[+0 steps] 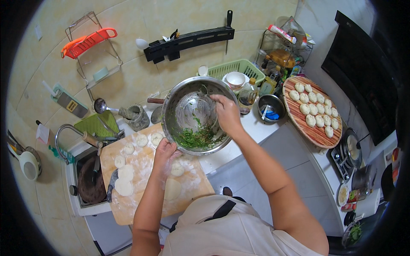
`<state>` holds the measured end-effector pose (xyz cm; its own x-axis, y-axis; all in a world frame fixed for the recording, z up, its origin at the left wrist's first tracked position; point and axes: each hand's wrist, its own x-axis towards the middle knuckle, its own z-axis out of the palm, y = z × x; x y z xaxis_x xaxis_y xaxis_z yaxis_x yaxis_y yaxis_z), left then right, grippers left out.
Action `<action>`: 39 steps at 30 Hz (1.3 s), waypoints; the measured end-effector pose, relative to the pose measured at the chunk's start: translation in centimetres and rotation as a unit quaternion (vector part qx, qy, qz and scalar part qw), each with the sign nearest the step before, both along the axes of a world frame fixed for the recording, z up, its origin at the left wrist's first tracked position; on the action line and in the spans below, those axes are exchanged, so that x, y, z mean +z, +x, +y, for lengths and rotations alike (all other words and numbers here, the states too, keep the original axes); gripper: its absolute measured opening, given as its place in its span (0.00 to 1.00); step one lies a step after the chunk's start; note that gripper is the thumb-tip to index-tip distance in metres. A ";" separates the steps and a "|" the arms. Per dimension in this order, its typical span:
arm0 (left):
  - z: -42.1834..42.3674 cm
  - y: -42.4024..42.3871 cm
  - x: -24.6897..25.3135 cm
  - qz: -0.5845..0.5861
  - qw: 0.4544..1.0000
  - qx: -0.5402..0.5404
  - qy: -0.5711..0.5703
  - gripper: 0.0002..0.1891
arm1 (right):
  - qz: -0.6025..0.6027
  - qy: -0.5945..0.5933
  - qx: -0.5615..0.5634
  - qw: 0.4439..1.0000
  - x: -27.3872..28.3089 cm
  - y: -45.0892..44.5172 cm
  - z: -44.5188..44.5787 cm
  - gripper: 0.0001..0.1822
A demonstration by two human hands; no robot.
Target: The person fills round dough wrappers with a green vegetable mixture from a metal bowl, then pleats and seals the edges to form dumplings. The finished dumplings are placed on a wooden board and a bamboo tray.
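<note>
A large stainless steel mixing bowl [167,115] tilts above the counter, with chopped green filling [197,137] gathered at its near side. My left hand [165,150] grips the bowl's lower-left rim. Inside the bowl, near its far right wall, my right hand [226,113] holds what looks like a metal spoon [204,89], mostly hidden by the fingers. Below the bowl lies a floured wooden board [144,192]. It bears several filled buns, such as one bun [177,169] beside my left wrist, and flat dough wrappers [124,187]. One more wrapper [173,188] lies right of my left forearm.
A knife [112,185] with a dark handle lies on the board's left edge, by the sink [89,204]. Right of the bowl stand an oil bottle [248,94] and a small steel bowl [271,104]. A round woven tray [290,108] holds several buns, near a gas stove [339,164].
</note>
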<state>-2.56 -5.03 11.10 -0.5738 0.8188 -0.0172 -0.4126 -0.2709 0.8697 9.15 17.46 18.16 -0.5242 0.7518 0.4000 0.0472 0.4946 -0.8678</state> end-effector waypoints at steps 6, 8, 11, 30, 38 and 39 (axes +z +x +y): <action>0.5 0.9 0.2 -0.018 1.000 0.008 0.005 0.11 | 0.225 -0.545 -0.002 0.807 -1.0 -0.8 -4.2 0.26; 0.4 0.9 0.4 -0.009 1.000 0.002 -0.004 0.11 | 0.253 -0.493 -0.036 0.832 -1.5 -2.5 -3.8 0.26; 1.0 1.2 0.6 0.001 1.000 -0.011 -0.007 0.12 | 0.154 -0.076 -0.084 0.982 -5.4 -4.7 -3.4 0.19; 0.1 0.6 0.3 -0.016 1.000 0.007 0.004 0.12 | 0.102 -0.060 0.009 0.993 0.6 -1.3 -6.1 0.16; 0.5 0.7 0.1 -0.013 1.000 -0.011 0.000 0.13 | -0.024 0.070 0.075 0.994 -2.7 -2.7 -5.1 0.16; 0.4 0.6 0.5 -0.012 1.000 -0.010 0.000 0.13 | -0.015 0.043 0.068 0.997 -2.8 -2.5 -5.1 0.16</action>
